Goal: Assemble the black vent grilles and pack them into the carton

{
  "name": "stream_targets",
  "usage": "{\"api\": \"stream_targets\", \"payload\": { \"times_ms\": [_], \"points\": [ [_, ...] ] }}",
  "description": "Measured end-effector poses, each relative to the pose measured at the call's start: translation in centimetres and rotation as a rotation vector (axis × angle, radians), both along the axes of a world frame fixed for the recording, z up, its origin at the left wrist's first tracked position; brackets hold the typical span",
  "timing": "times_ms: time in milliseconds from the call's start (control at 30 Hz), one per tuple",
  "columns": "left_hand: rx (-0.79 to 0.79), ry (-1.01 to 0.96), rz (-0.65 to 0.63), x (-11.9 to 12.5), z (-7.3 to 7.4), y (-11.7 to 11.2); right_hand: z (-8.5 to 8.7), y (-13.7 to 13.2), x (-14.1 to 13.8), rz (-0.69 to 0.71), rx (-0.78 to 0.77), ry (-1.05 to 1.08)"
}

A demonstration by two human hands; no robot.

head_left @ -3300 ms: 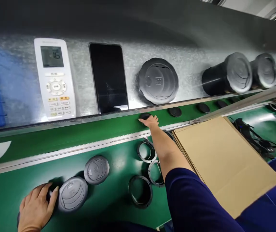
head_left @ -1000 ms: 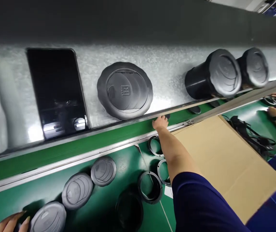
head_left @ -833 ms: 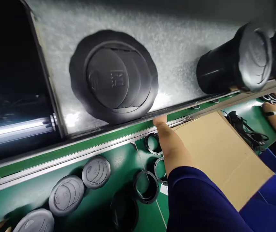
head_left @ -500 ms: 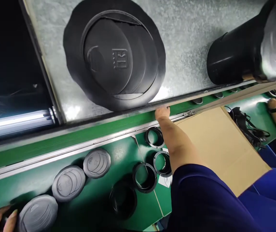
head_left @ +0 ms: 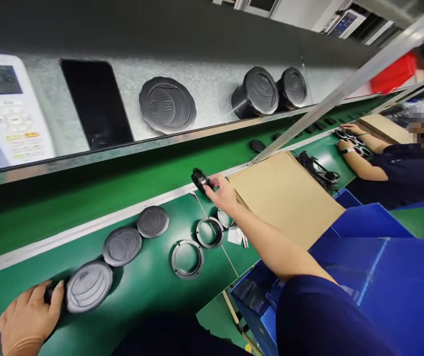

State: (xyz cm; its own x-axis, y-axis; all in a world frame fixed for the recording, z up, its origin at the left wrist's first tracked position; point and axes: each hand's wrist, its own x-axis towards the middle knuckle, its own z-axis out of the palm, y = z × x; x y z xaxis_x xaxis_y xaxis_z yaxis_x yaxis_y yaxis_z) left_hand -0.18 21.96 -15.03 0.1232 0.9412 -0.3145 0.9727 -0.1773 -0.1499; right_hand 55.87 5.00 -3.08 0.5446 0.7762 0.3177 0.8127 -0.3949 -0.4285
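My right hand pinches a black round air vent, seen nearly edge-on, above the metal rail by the conveyor. My left hand rests on the green table at the lower left, fingers curled round a dark part that is mostly hidden. Right beside it lies a round louvred vent cover, first in a diagonal row with a second cover and a third cover. Between the row and my right forearm lie black rings, among them a near ring and a middle ring.
A shelf edge overhangs the green conveyor, bearing a remote control, a dark phone and vents. Cardboard and blue bins stand right. A slanted post rises beyond. A co-worker handles rings.
My right hand has come back from under the shelf and now shows a black vent in its fingers. The view has drawn back from the shelf. My left hand stays by the nearest cover.
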Motion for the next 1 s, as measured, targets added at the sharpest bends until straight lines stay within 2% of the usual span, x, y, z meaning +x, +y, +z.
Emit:
{"api": "stream_targets", "payload": {
  "times_ms": [67, 133, 233, 367, 433, 500, 567, 667, 733, 800, 833, 900, 1000],
  "points": [
    [0.097, -0.068, -0.057, 0.5, 0.6, -0.1, 0.4, -4.0, -5.4, 0.113, 0.012, -0.066],
    [0.105, -0.134, -0.067, 0.7, 1.1, -0.1, -0.5, -7.8, -10.6, 0.247, -0.019, -0.147],
    [0.079, -0.19, -0.066, 0.8, 1.6, -0.2, -3.5, -11.8, -16.7, 0.434, -0.108, -0.243],
    [0.087, -0.238, -0.068, 0.7, 1.6, -0.1, -7.9, -13.8, -21.3, 0.52, -0.2, -0.341],
    [0.088, -0.263, -0.068, 0.6, 1.5, -0.2, -9.1, -13.9, -22.6, 0.49, -0.265, -0.33],
    [0.09, -0.301, -0.075, 0.5, 1.6, -0.2, -9.0, -13.9, -23.5, 0.438, -0.335, -0.272],
    [0.116, -0.353, -0.084, 0.5, 1.7, -0.4, -7.8, -13.7, -23.9, 0.406, -0.364, -0.204],
    [0.201, -0.448, -0.062, 0.0, 2.3, -0.8, -4.8, -12.9, -23.7, 0.343, -0.301, -0.172],
    [0.26, -0.497, -0.024, -0.7, 2.6, -1.4, -3.2, -11.8, -23.3, 0.211, -0.244, -0.211],
    [0.316, -0.519, 0.013, -1.6, 2.9, -2.1, -3.0, -10.5, -22.9, 0.047, -0.225, -0.254],
    [0.349, -0.521, 0.019, -2.1, 3.1, -2.6, -3.4, -9.9, -22.9, -0.015, -0.238, -0.258],
    [0.417, -0.514, 0.01, -3.0, 3.3, -3.6, -5.4, -8.9, -23.1, -0.074, -0.308, -0.211],
    [0.464, -0.478, -0.004, -3.9, 3.7, -5.1, -9.4, -8.1, -23.6, -0.046, -0.451, -0.096]
  ]
}}
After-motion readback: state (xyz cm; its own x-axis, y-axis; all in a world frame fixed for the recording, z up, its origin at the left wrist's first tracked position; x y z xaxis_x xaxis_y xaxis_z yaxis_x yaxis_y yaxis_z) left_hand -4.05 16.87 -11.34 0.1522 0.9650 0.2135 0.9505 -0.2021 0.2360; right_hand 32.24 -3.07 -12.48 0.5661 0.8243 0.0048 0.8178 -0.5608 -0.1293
